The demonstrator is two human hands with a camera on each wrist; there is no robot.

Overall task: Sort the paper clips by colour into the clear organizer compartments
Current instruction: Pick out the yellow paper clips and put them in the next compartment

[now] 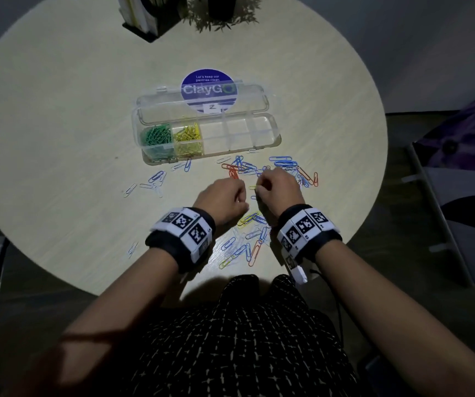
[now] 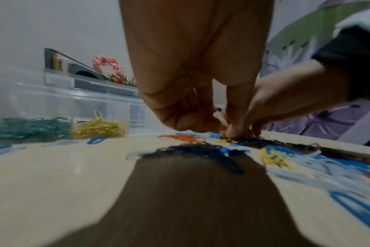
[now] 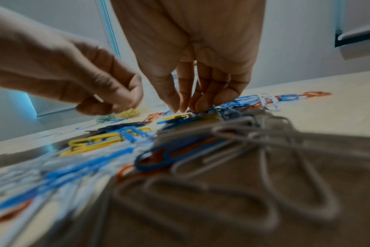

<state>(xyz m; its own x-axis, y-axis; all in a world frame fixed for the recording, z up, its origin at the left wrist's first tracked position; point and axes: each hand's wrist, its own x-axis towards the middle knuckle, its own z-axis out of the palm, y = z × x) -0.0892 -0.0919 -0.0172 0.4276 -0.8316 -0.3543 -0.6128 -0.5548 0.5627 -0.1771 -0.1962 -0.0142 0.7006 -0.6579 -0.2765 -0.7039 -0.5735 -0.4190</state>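
- Nearest of all, a dark patterned lap (image 1: pixel 239 339) fills the bottom of the head view, with both forearms reaching out over it, each wearing a black wristband with square printed markers (image 1: pixel 183 232).
- Loose clips (image 1: pixel 247 239) in blue, white, yellow and orange lie scattered on the near part of the round table (image 1: pixel 59 138), between the two wrists.
- Left hand (image 1: pixel 225 196) hovers low over the table with fingers curled in; the thumb and fingertips (image 2: pixel 235 132) reach down to the clips, but whether they hold one I cannot tell.
- Right hand (image 1: pixel 278 186) sits just beside the left, its fingertips (image 3: pixel 175 103) drawn together and pointing down, touching a tangle of blue clips (image 3: pixel 222 110); a yellow clip (image 1: pixel 253 187) lies between the two hands.
- Farther out, a second spread of blue and orange clips (image 1: pixel 282 167) lies just beyond the hands, and a smaller scatter of blue and white ones (image 1: pixel 153 181) lies to the left.
- Beyond these stands the clear organizer (image 1: pixel 270 138), its lid (image 1: pixel 159 101) open and laid back on the far side.
- Green clips (image 1: pixel 156 136) fill its leftmost compartment and yellow clips (image 1: pixel 187 136) the one next to it; the compartments to the right look bare.
- A round blue sticker (image 1: pixel 207 90) shows through the lid.
- At the far edge are a dark holder with papers (image 1: pixel 142 18) and a small plant (image 1: pixel 222 12).
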